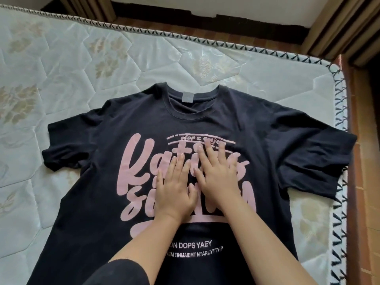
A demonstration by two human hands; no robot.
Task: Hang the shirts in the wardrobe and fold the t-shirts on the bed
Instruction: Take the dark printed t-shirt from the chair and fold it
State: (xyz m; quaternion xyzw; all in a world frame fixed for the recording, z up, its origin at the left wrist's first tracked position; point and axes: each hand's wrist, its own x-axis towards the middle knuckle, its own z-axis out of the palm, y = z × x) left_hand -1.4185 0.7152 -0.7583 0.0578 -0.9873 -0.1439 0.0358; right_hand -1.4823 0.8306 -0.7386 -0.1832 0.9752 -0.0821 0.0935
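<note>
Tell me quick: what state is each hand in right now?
Left hand: open, pressed flat on the black t-shirt, holding nothing.
Right hand: open, flat on the same t-shirt, holding nothing.

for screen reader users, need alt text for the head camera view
A left hand and a right hand press flat, side by side, on the pink lettering of a black t-shirt spread front-up on a bare quilted mattress. Both sleeves lie spread out and no fold is made yet.
</note>
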